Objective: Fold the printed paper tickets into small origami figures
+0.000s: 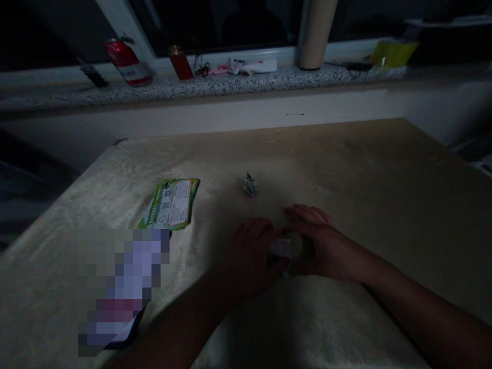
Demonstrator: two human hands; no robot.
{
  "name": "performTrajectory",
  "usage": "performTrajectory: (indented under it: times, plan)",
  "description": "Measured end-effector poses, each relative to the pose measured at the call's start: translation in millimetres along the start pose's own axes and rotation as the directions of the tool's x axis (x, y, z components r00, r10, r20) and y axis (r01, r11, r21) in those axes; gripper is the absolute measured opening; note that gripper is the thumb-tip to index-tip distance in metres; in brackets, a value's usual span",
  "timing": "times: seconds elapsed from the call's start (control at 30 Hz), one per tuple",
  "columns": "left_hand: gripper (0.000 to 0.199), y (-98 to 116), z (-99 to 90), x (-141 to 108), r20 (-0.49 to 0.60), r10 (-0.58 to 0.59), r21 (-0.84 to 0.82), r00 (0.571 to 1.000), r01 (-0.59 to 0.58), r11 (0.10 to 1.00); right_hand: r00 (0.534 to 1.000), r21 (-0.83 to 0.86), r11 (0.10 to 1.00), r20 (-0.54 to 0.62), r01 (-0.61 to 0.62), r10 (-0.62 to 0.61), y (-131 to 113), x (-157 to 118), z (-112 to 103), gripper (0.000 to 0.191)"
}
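My two hands meet low over the tabletop (384, 205), with a small printed packet (283, 248) between them. My left hand (251, 253) closes fingers and thumb around its left side; my right hand (319, 241) curves around from the right, but in this dimness I cannot tell whether it grips. The packet's print is too dark to read. To the left, a green packet (180, 205) carries a white text panel, its lettering too small to make out.

Dim tabletop (365, 169), palest at left, beneath dark windows (215, 25); left hand (248, 256) in deep shadow, coarse pixelation lower left.
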State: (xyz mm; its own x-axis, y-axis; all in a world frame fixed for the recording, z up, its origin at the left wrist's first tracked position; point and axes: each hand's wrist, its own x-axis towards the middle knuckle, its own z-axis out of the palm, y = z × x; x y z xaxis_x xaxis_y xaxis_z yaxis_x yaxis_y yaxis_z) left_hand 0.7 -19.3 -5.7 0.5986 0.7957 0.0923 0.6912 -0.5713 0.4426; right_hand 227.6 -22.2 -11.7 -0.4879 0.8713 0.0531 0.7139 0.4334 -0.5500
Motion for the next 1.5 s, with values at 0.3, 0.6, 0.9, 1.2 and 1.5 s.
performTrajectory:
  times: [0.3,0.6,0.9,1.2,1.5]
  plan:
    - [0.021,-4.0,3.3,5.6,-0.067,-0.046,-0.131,0.997,0.037,0.991,0.996,0.078,0.995,-0.065,0.069,-0.064,-3.9,2.7,2.7,0.046]
    - [0.01,-3.6,1.7,10.2,-0.032,-0.296,-0.455,0.955,0.25,0.855,0.984,0.37,0.929,-0.165,0.0,0.066,-6.8,7.4,-6.4,0.007]
    - [0.053,-8.7,-15.6,0.1,0.052,0.076,-0.151,0.996,-0.068,0.986,0.985,0.265,0.963,-0.174,0.054,-0.007,-9.0,9.4,-7.8,0.007]
    - [0.022,-10.1,-18.5,2.8,0.146,0.116,-0.172,0.982,-0.09,0.981,0.985,0.27,0.961,-0.175,0.061,-0.013,-7.4,11.1,-7.2,0.011]
    - [0.006,-9.4,-15.6,5.4,-0.212,0.175,-0.217,0.961,-0.221,0.951,0.986,0.349,0.936,-0.169,0.054,0.006,-9.0,10.3,-8.4,0.022]
